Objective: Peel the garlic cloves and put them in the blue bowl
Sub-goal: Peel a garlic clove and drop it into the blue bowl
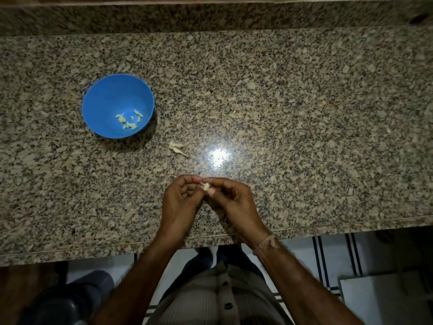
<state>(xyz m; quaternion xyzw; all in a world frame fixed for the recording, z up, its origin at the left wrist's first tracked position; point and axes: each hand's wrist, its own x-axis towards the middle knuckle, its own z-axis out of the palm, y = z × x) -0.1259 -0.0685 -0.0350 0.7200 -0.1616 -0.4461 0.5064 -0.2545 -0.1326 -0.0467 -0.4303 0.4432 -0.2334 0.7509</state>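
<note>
Both of my hands meet over the near middle of the granite counter. Between their fingertips is a small pale garlic clove [207, 186]: my left hand [181, 199] and my right hand [230, 199] both pinch it. The blue bowl [98, 102] stands to the far left of my hands, upright, with several peeled cloves [129, 119] lying in its bottom. A scrap of dry garlic skin [178, 147] lies on the counter between the bowl and my hands.
The speckled granite counter [304, 113] runs the full width, with a raised back ledge [210, 17] and a front edge just below my wrists. A bright light glare [219, 156] sits beyond my hands. A dark round object [70, 299] stands on the floor at lower left.
</note>
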